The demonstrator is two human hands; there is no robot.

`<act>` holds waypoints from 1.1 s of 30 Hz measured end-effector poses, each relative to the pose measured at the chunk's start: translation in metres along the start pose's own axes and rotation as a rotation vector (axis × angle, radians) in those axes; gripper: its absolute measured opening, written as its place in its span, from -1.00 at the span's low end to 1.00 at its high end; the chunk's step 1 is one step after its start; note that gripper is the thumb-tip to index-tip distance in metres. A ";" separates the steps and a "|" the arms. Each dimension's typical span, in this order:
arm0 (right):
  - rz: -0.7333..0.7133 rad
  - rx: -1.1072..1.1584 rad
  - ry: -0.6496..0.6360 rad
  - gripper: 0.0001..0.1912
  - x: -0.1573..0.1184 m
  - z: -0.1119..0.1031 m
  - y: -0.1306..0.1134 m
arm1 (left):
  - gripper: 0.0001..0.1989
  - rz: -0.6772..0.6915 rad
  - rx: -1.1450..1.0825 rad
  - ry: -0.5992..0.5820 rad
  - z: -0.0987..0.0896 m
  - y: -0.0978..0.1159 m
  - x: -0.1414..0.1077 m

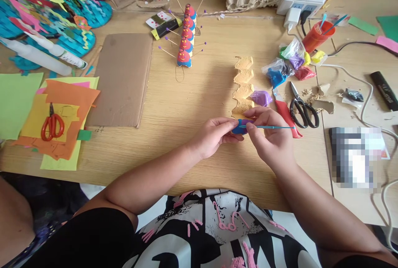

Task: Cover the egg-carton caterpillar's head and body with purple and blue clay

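Observation:
My left hand (214, 136) is closed on the near end of an egg-carton strip (244, 90). That end bears blue and purple clay (241, 126), while the bumps farther along are bare yellowish pulp. Between the thumb and fingers of my right hand (272, 137) is a thin blue modelling tool (276, 127), its tip lying against the clay. Just beyond the right fingers rests a bag of purple clay (261, 97). Farther back stands a finished-looking caterpillar (186, 38) in red and blue, with purple-tipped sticks poking out of its sides.
Black-handled scissors (303, 108) and a red-handled cutter (286, 114) lie right of my hand. Bagged clay (278, 75), a red cup (319, 36) and a power strip (300, 2) are behind. At left are cardboard (122, 79), coloured paper (62, 135) and red scissors (52, 125).

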State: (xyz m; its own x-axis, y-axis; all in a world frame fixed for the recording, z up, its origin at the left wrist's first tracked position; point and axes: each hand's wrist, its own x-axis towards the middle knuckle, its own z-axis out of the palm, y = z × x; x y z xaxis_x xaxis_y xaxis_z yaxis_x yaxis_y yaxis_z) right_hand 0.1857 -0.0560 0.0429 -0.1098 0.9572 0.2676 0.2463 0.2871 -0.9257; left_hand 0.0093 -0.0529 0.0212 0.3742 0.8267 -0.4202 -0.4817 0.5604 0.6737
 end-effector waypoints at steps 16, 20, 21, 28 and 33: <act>0.014 -0.014 0.004 -0.78 0.000 0.001 -0.001 | -0.69 0.000 0.013 -0.005 0.000 0.000 -0.001; 0.025 -0.014 0.005 -0.78 0.000 0.001 -0.001 | -0.71 0.002 0.019 -0.002 0.000 0.000 -0.001; 0.023 -0.003 0.001 -0.78 0.000 0.001 -0.001 | -0.71 0.004 0.019 -0.001 0.000 0.000 -0.001; 0.002 0.019 -0.026 -0.81 -0.001 0.000 0.005 | -0.72 0.011 -0.004 0.000 0.001 0.000 -0.001; 0.005 0.029 -0.008 -0.80 -0.001 0.000 0.005 | -0.71 0.009 -0.003 0.007 0.001 0.000 -0.001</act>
State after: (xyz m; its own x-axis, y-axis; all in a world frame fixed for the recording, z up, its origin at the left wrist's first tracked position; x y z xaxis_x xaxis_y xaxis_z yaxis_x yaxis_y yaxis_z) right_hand 0.1866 -0.0557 0.0380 -0.1166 0.9584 0.2606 0.2184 0.2807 -0.9346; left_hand 0.0093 -0.0537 0.0221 0.3644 0.8323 -0.4178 -0.4876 0.5527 0.6758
